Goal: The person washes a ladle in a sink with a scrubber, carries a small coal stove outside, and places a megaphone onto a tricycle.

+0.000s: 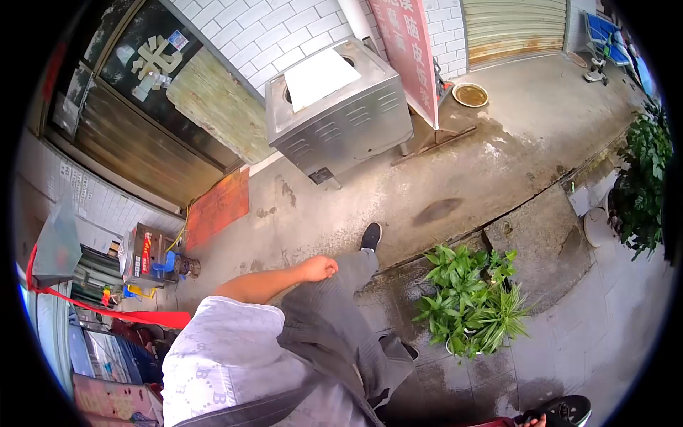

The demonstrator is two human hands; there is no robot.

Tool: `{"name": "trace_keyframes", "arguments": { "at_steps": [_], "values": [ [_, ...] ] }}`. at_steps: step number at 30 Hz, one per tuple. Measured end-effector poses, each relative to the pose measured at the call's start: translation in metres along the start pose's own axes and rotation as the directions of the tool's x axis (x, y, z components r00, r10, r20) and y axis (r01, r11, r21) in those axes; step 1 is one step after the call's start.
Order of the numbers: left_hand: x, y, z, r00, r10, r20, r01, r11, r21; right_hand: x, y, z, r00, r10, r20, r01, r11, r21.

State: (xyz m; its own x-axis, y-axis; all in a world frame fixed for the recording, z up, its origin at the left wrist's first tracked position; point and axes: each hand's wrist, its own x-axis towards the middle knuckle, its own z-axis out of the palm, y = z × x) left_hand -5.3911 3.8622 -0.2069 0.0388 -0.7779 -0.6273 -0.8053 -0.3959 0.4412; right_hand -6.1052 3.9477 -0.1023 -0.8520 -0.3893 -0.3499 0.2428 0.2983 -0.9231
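My left hand (pixel 320 268) hangs at the end of a bare forearm, beside the grey trousers (pixel 324 320). Its fingers are curled in and I see nothing in them. A white patterned short-sleeved shirt (pixel 213 363) and a dark strap (pixel 245 413) cover my torso. One dark shoe (pixel 371 236) is placed forward on the concrete; another lies partly behind the trouser leg. My right hand cannot be seen. At the bottom right edge, another person's hand (pixel 537 421) shows in part beside a dark shoe (pixel 571 409).
A metal stove cabinet (pixel 345 124) with a white sheet (pixel 320 78) stands by the tiled wall, beside a red sign (pixel 409 57). Potted plants (pixel 466 299) sit near the pavement step. A basin (pixel 470 95) of brownish liquid is on the ground. An orange mat (pixel 219 206) lies before the door.
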Motion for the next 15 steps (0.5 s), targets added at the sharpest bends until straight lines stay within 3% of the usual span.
{"name": "trace_keyframes", "arguments": {
  "at_steps": [1,2,4,6,7,8,11,13,15],
  "values": [
    [0.003,-0.018,-0.003,0.999,0.016,-0.03,-0.016,1.0,-0.006,0.019,0.046,0.005,0.995,-0.061,0.084,0.077,0.975,-0.21],
    [0.002,-0.029,-0.01,0.999,-0.004,-0.041,0.0,0.997,-0.081,0.073,0.123,0.0,0.97,0.018,0.244,0.065,0.942,-0.329],
    [0.001,-0.049,-0.026,0.999,-0.021,-0.037,0.014,0.984,-0.176,-0.005,0.12,0.087,0.914,0.1,0.392,0.026,0.953,-0.303],
    [0.0,-0.056,-0.06,0.973,-0.228,-0.041,0.201,0.919,-0.34,-0.06,0.118,0.153,0.821,0.201,0.535,0.043,0.912,-0.409],
    [0.012,-0.081,-0.07,0.974,-0.224,-0.033,0.198,0.914,-0.354,-0.085,0.125,0.183,0.765,0.257,0.59,0.051,0.89,-0.454],
    [0.021,-0.112,-0.077,0.963,-0.239,-0.128,0.175,0.908,-0.381,-0.108,0.13,0.209,0.713,0.291,0.639,0.083,0.869,-0.488],
    [0.051,-0.218,-0.097,0.903,-0.322,-0.286,0.18,0.886,-0.428,-0.172,0.15,0.278,0.555,0.437,0.707,0.106,0.807,-0.581],
    [0.063,-0.269,-0.113,0.876,-0.395,-0.275,0.245,0.857,-0.452,-0.213,0.15,0.32,0.526,0.501,0.688,0.218,0.702,-0.678],
    [0.067,-0.309,-0.125,0.868,-0.391,-0.307,0.322,0.913,-0.251,-0.252,0.129,0.362,0.504,0.602,0.62,0.244,0.589,-0.77]
  ]
}}
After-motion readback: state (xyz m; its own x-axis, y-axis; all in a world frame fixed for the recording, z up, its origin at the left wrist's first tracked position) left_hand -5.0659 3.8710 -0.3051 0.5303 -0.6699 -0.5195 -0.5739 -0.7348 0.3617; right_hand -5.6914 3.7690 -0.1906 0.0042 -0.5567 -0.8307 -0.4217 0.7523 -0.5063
